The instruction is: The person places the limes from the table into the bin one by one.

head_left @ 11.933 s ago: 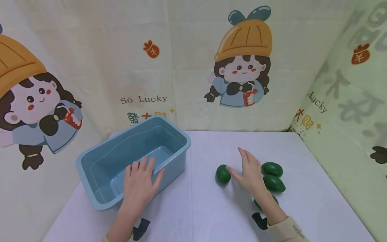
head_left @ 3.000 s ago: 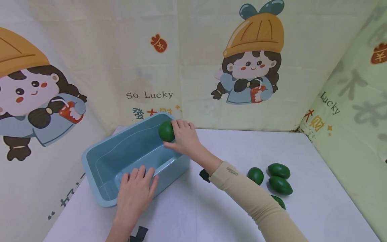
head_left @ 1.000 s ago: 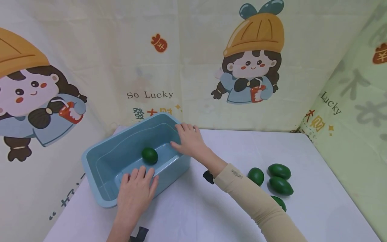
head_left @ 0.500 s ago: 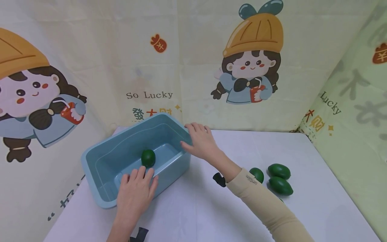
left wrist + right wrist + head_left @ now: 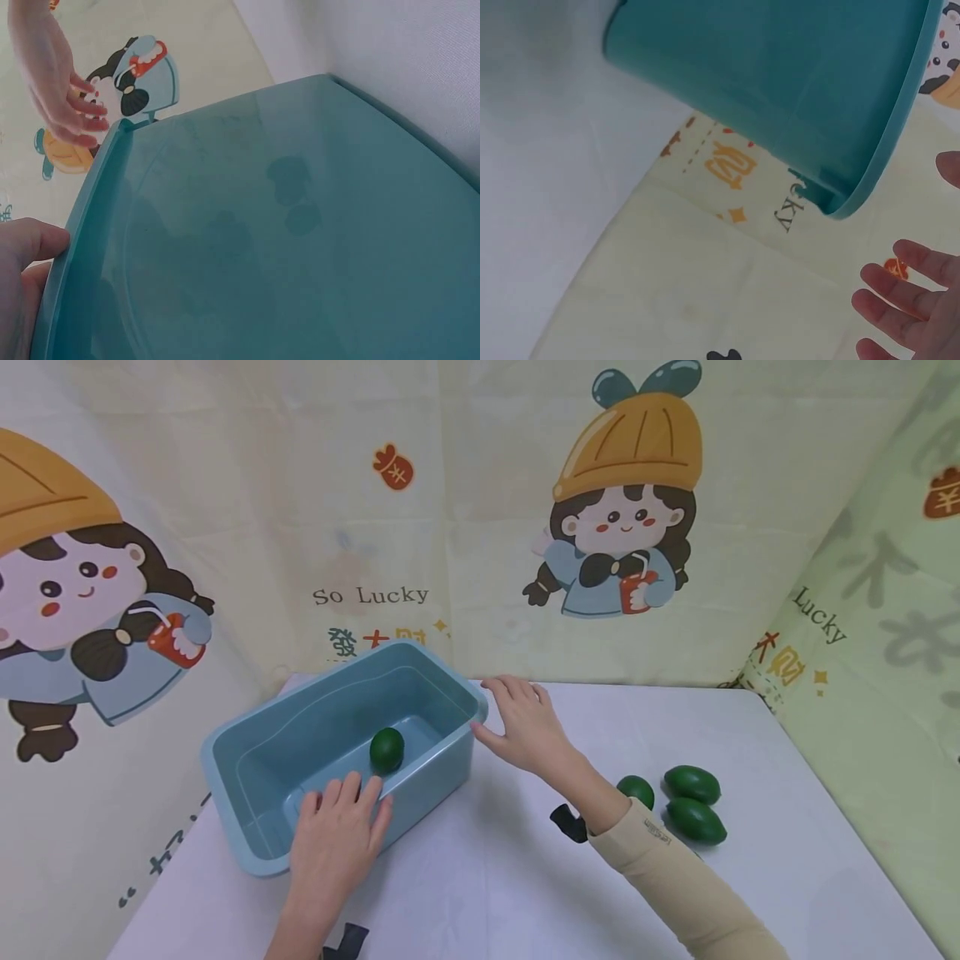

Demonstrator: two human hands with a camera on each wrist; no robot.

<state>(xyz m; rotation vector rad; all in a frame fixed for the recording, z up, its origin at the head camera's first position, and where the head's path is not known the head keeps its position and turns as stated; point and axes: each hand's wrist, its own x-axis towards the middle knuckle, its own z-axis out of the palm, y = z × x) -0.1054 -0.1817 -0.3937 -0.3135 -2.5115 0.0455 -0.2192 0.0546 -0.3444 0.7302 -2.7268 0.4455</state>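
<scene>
1. Figure [image 5: 75, 585] in an orange hat and blue clothes, printed on the cream cloth backdrop [image 5: 480, 485], fills the far left.
2. And here's the tub [image 5: 435, 789]: pale-blue plastic, deep, rectangular with rounded corners, sitting aslant on the white-covered table [image 5: 510, 877].
3. At its near rim, the left hand [image 5: 333, 839], fingers clamped over the edge, thumb on the outer side.
4. Look inside: one glossy dark-green oval [image 5: 387, 750] rests on the tub's floor, just beyond those fingertips.
5. Now the right hand [image 5: 525, 727], just beside the tub's right end, fingers apart, nothing in them; a long beige sleeve [image 5: 690, 885] covers the forearm.
6. A rounder green piece [image 5: 637, 787] peeks out, partly hidden by that sleeve.
7. Farthest right, two pointed green ovals [image 5: 696, 821] lie side by side on the table, well apart from the tub.
</scene>
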